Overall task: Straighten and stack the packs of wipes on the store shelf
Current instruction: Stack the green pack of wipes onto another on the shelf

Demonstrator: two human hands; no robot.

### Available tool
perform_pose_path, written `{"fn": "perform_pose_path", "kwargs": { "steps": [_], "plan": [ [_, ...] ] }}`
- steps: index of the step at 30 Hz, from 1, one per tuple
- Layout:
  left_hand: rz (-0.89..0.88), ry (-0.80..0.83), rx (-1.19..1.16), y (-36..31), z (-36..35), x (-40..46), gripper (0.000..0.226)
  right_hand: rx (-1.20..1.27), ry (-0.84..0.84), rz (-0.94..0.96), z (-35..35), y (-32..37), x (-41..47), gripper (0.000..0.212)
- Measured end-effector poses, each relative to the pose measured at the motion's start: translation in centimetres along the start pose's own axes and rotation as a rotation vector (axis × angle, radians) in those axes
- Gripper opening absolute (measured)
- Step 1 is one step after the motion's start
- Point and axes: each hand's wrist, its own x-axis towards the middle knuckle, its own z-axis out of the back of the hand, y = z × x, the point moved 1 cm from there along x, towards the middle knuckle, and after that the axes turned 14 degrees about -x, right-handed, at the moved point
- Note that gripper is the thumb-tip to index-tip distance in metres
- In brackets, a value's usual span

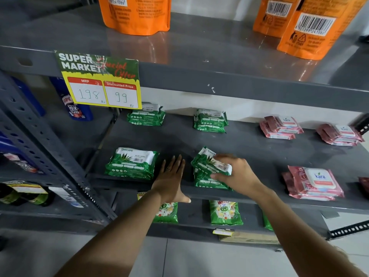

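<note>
Green Origami wipes packs lie in four stacks on the grey shelf [249, 144]: front left [131, 162], front middle [207, 172], back left [146, 114], back middle [210, 120]. My right hand [237, 172] grips the tilted top pack of the front middle stack. My left hand [171, 176] lies flat, fingers apart, on the bare shelf between the two front green stacks, holding nothing. Pink Kara packs sit to the right: front [315, 182], back [281, 126], far back right [339, 134].
A price sign [99, 80] hangs from the shelf above, which carries orange pouches [135, 15]. Green detergent bags [225, 212] stand on the shelf below. Blue bottles [77, 104] fill the rack to the left, past a perforated upright [50, 156].
</note>
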Motion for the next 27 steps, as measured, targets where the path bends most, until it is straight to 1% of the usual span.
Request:
{"fn": "perform_pose_path", "kwargs": {
  "steps": [1, 3, 6, 9, 13, 17, 27],
  "plan": [
    [0.003, 0.000, 0.003, 0.0, 0.0, 0.0, 0.139, -0.023, -0.017, -0.035, -0.3, 0.2, 0.2, 0.061],
    [0.004, 0.007, -0.012, 0.0, 0.0, 0.0, 0.139, -0.060, 0.019, -0.047, -1.2, 0.0, 0.2, 0.062],
    [0.000, 0.023, -0.051, 0.1, 0.1, 0.1, 0.138, -0.017, 0.087, -0.004, -1.4, -1.2, -0.2, 0.059],
    [-0.012, 0.012, -0.052, 0.1, 0.0, 0.1, 0.138, -0.006, 0.115, 0.054, -0.6, -2.0, -0.5, 0.063],
    [-0.020, -0.003, -0.042, 0.2, -0.1, 0.1, 0.138, -0.035, 0.093, 0.041, -0.9, -1.9, -0.1, 0.069],
    [-0.012, 0.004, -0.055, 0.2, 0.0, 0.1, 0.138, -0.090, 0.068, 0.035, -1.7, -1.8, 0.0, 0.065],
    [-0.014, -0.011, -0.040, 0.1, -0.2, 0.2, 0.138, -0.114, 0.025, 0.059, -1.6, -1.7, -0.6, 0.064]
  ]
}}
